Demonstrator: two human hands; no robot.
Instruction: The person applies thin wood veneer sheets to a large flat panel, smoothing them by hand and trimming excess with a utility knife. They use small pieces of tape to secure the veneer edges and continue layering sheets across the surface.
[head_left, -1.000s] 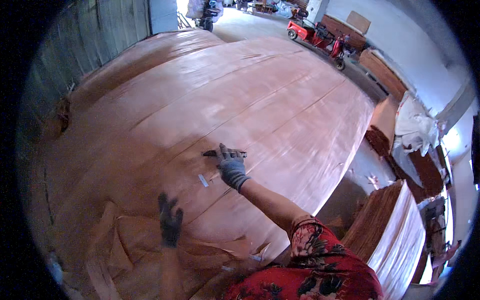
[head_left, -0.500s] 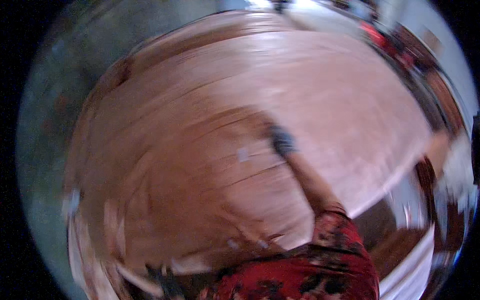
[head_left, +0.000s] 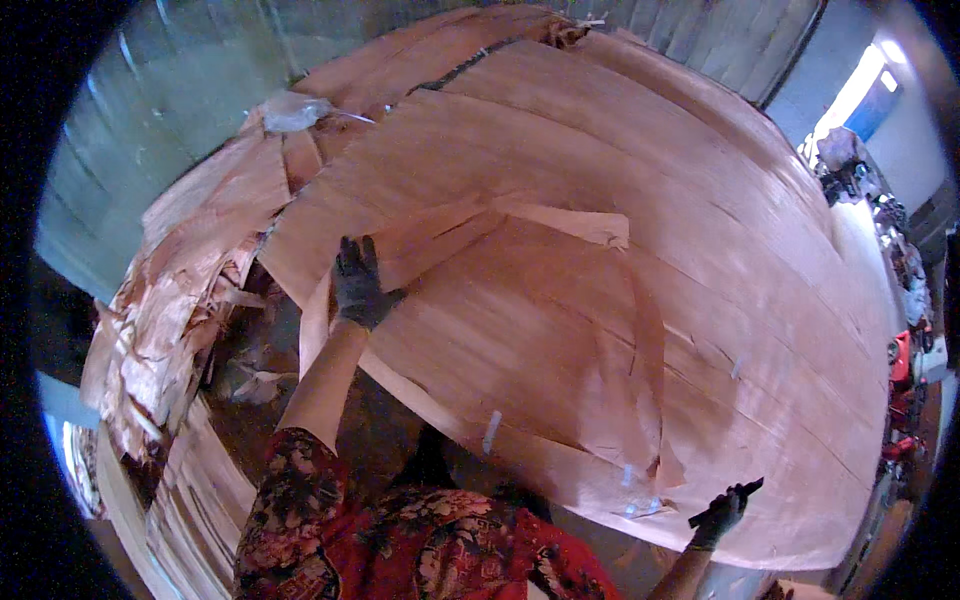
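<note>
A broad stack of thin reddish-brown wood veneer sheets (head_left: pixel 560 340) spreads before me, its top sheet cracked along several lines. My left hand (head_left: pixel 360 285), in a dark glove, lies flat on the veneer near its left edge, fingers spread. Narrow veneer strips (head_left: pixel 570 222) lie loose across the middle, and one long strip (head_left: pixel 648 370) runs toward the near edge. Over the near right edge, my right hand (head_left: pixel 718 515), gloved too, is closed around a dark slim object (head_left: pixel 747 489) whose kind I cannot make out. Short pieces of pale tape (head_left: pixel 491 431) stick to the sheet.
Torn veneer scraps (head_left: pixel 165 350) are heaped along the left side. A clear plastic bag (head_left: pixel 293 112) lies at the far left, by a greenish wall (head_left: pixel 200 60). Red items and clutter (head_left: pixel 900 355) line the right side.
The view has swung round and sharpened from blur. Earlier, a gloved hand reached over the sheet's middle; now my left hand rests at the left edge and my right is at the near right.
</note>
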